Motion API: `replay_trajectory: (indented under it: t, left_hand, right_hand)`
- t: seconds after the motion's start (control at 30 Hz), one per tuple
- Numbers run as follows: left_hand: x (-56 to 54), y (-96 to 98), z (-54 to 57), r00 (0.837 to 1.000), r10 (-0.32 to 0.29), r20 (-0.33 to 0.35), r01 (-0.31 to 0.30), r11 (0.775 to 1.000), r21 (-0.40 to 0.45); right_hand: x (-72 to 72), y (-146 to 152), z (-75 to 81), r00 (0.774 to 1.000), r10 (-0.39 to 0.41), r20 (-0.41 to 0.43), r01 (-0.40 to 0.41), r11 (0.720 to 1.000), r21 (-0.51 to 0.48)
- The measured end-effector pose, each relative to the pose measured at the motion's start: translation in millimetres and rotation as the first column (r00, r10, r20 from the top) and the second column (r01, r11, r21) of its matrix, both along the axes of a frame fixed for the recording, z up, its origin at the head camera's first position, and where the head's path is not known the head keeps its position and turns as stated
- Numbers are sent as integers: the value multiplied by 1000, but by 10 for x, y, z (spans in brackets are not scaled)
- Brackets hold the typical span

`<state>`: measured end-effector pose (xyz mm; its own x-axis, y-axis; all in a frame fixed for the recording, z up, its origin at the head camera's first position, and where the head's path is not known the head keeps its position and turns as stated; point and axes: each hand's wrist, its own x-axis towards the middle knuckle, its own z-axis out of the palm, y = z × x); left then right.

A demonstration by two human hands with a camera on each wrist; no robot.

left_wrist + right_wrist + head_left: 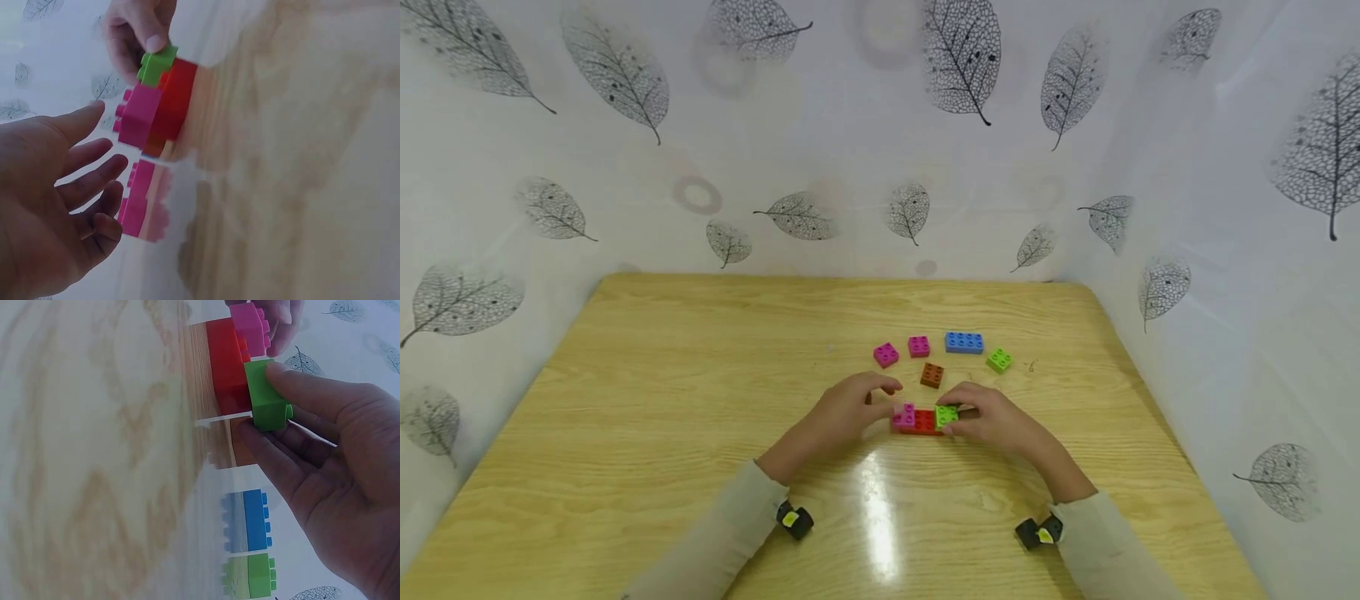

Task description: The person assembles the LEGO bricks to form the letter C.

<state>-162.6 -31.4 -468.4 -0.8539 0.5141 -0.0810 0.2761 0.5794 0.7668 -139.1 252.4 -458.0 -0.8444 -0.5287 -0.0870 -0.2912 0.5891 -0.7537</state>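
Observation:
A long red brick (924, 422) lies on the table in front of me, with a pink brick (905, 415) on its left end. Over its right end is a green brick (947, 417), pinched between the thumb and fingers of my right hand (996, 419). In the right wrist view the green brick (267, 394) sits at the red brick's studded side, overhanging its end slightly. My left hand (847, 412) is beside the pink brick, fingers spread and relaxed, gripping nothing. The left wrist view shows its thumb and fingers apart from the pink brick (139, 115).
Behind the red brick lie a brown brick (932, 375), two pink bricks, one of them at the left (886, 355), a blue brick (964, 342) and a second green brick (999, 360). A leaf-patterned white curtain (835, 150) surrounds the wooden table (685, 358).

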Motion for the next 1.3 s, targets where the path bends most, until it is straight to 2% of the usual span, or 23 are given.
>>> replay_trajectory:
  t: [0.17,0.37,0.6,0.97,1.3]
  left_hand:
    - [-179,-31,31,995,90,-42,-89,996,6]
    - [-393,17,0,983,140,-121,-142,990,-8]
    - [-548,89,-24,962,205,-183,-215,976,-41]
    - [-675,159,-25,970,160,-185,-194,964,-184]
    - [-689,171,-72,967,154,-202,-193,962,-191]
  right_hand:
    - [6,2,6,1000,-11,21,11,1000,4]
    - [9,3,15,1000,-17,26,17,1000,18]
    - [7,5,13,1000,-14,22,14,1000,14]
    - [2,9,10,1000,-9,22,9,1000,15]
    - [11,1,18,1000,8,14,-8,1000,8]
